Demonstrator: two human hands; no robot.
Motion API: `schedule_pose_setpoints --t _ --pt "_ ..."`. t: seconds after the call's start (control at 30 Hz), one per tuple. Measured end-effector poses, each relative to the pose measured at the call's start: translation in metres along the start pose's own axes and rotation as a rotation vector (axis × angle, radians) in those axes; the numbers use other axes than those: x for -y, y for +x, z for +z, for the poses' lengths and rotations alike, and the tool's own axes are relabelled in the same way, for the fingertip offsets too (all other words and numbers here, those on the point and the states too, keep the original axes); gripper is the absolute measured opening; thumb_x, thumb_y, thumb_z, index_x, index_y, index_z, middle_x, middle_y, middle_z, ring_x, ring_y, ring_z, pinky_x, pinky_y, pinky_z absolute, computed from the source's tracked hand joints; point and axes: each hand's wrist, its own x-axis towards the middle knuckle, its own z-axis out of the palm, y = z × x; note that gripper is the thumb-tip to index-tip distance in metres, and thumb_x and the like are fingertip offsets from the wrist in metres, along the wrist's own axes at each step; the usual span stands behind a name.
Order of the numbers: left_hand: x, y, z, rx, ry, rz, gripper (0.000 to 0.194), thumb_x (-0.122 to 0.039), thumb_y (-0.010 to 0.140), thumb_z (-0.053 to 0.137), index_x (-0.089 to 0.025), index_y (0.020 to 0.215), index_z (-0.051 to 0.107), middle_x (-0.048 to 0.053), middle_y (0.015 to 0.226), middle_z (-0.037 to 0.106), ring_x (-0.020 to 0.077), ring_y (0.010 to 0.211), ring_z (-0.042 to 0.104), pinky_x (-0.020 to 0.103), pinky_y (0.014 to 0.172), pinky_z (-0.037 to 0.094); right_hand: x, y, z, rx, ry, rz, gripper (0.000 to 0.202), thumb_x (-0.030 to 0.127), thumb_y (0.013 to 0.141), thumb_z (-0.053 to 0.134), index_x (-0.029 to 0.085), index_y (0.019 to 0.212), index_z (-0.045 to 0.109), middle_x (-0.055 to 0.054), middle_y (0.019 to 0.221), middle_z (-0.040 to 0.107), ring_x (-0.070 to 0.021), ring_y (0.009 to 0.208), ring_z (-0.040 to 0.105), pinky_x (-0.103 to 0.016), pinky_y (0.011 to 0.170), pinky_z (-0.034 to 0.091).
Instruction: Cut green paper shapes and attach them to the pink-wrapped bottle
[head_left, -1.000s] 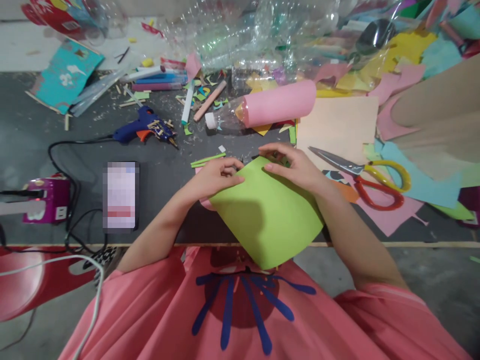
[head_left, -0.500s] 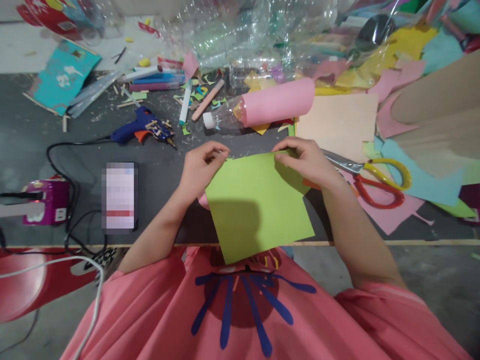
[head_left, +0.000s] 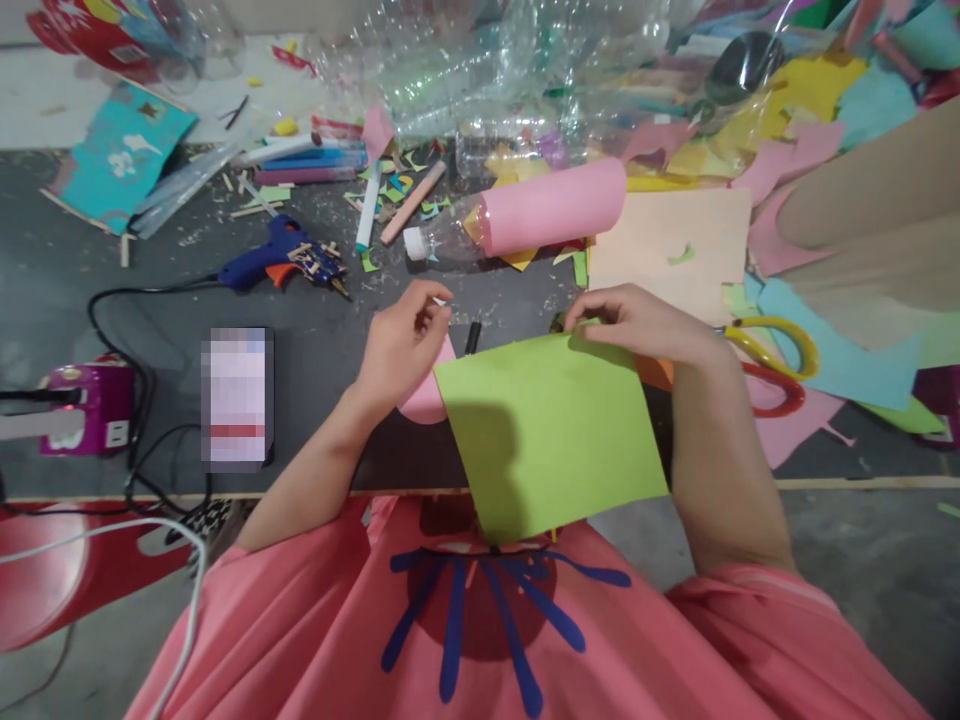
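A lime green sheet of paper point(head_left: 559, 430) hangs over the table's front edge, its upper edge pinched by the fingers of my right hand point(head_left: 637, 322). My left hand point(head_left: 409, 340) is curled just left of the sheet, thumb near fingertips; whether it holds anything small cannot be made out. Below it lies a pink piece point(head_left: 426, 402), partly covered by the hand and the sheet. A black pen-like object point(head_left: 472, 338) shows between my hands. Beyond them a clear bottle wrapped in pink paper point(head_left: 555, 207) lies on its side.
A blue glue gun point(head_left: 277, 252), a phone point(head_left: 238, 400) and a purple box point(head_left: 88, 405) with cables are at the left. Scissors point(head_left: 776, 355) rest on coloured paper at the right. Markers, scraps and clear plastic bottles point(head_left: 442, 70) fill the back.
The green sheet has moved right with my right hand, away from my left hand. More of the pink piece and the black object now show. A green scrap appears on the beige paper.
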Motion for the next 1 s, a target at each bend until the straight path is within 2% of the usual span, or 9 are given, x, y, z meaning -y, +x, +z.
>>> schedule_pose_setpoints --t 0.07,0.23,0.33,0.43,0.5,0.6,0.77,0.87,1.0 --pt "-0.004 -0.003 0.003 0.089 0.069 -0.052 0.011 -0.031 0.085 0.052 -0.022 0.085 0.059 -0.005 0.059 0.056 0.0099 0.054 0.051 0.023 0.057 0.038 0.002 0.0 0.0 0.119 -0.027 0.002 0.012 0.028 0.068 0.057 0.021 0.071 0.066 0.0 0.072 0.067 -0.0145 0.064 0.056 -0.028 0.061 0.043" --pt "-0.011 -0.005 0.011 0.383 0.446 -0.069 0.034 -0.05 0.079 0.059 -0.02 0.062 0.055 0.001 0.057 0.056 0.0165 0.056 0.051 0.027 0.052 0.025 0.004 0.0 0.002 0.299 -0.025 -0.04 0.011 0.029 0.072 0.059 0.023 0.071 0.068 0.002 0.066 0.063 -0.0117 0.058 0.052 -0.025 0.055 0.041" --pt "-0.015 -0.004 0.013 0.446 0.561 -0.065 0.03 -0.047 0.079 0.055 -0.02 0.068 0.06 0.003 0.063 0.061 0.0192 0.061 0.055 0.027 0.053 0.025 0.006 0.0 0.0 0.348 -0.024 -0.054 0.014 0.032 0.075 0.059 0.023 0.075 0.07 0.002 0.069 0.065 -0.0122 0.062 0.055 -0.025 0.058 0.043" --pt "-0.019 -0.002 0.009 0.436 0.521 -0.132 0.025 -0.041 0.079 0.052 -0.019 0.07 0.062 0.003 0.066 0.064 0.0182 0.063 0.057 0.026 0.055 0.03 0.008 -0.001 -0.002 0.387 -0.054 0.003 0.02 0.037 0.075 0.059 0.021 0.078 0.071 0.0 0.074 0.068 -0.014 0.068 0.059 -0.026 0.063 0.045" --pt "-0.018 0.0 0.002 0.395 0.409 -0.159 0.023 -0.038 0.078 0.052 -0.018 0.07 0.061 0.002 0.066 0.064 0.0157 0.063 0.057 0.025 0.057 0.034 0.01 -0.001 -0.002 0.313 -0.063 0.037 0.023 0.039 0.073 0.06 0.02 0.079 0.071 -0.002 0.078 0.07 -0.0154 0.072 0.061 -0.028 0.068 0.046" --pt "-0.013 0.006 -0.017 0.26 0.273 -0.17 0.017 -0.033 0.076 0.055 -0.018 0.075 0.061 0.0 0.067 0.065 0.0123 0.061 0.056 0.023 0.058 0.038 0.009 -0.001 -0.002 0.056 -0.046 0.062 0.023 0.039 0.071 0.06 0.02 0.078 0.071 -0.003 0.082 0.072 -0.0172 0.076 0.062 -0.031 0.073 0.048" --pt "-0.011 0.005 -0.061 -0.006 0.307 -0.19 0.014 -0.03 0.078 0.054 -0.018 0.079 0.061 -0.002 0.074 0.066 0.0121 0.068 0.059 0.024 0.068 0.045 0.003 -0.001 -0.004 -0.224 -0.061 0.111 0.013 0.029 0.068 0.06 0.021 0.072 0.07 -0.003 0.081 0.073 -0.0198 0.077 0.064 -0.037 0.077 0.05" --pt "-0.013 -0.005 -0.075 0.139 0.489 -0.219 0.017 -0.033 0.081 0.055 -0.019 0.084 0.063 0.001 0.079 0.067 0.0163 0.075 0.061 0.027 0.07 0.044 0.003 -0.002 -0.007 -0.339 -0.1 0.139 0.013 0.022 0.069 0.058 0.02 0.071 0.07 -0.004 0.082 0.074 -0.0209 0.08 0.066 -0.039 0.081 0.051" --pt "-0.009 -0.021 -0.071 0.33 0.74 -0.167 0.018 -0.038 0.083 0.054 -0.022 0.083 0.064 0.005 0.075 0.066 0.0227 0.077 0.062 0.029 0.064 0.044 0.003 -0.004 -0.011 -0.455 -0.17 0.18 0.018 0.012 0.073 0.055 0.017 0.076 0.072 -0.005 0.085 0.075 -0.02 0.084 0.066 -0.038 0.083 0.052"
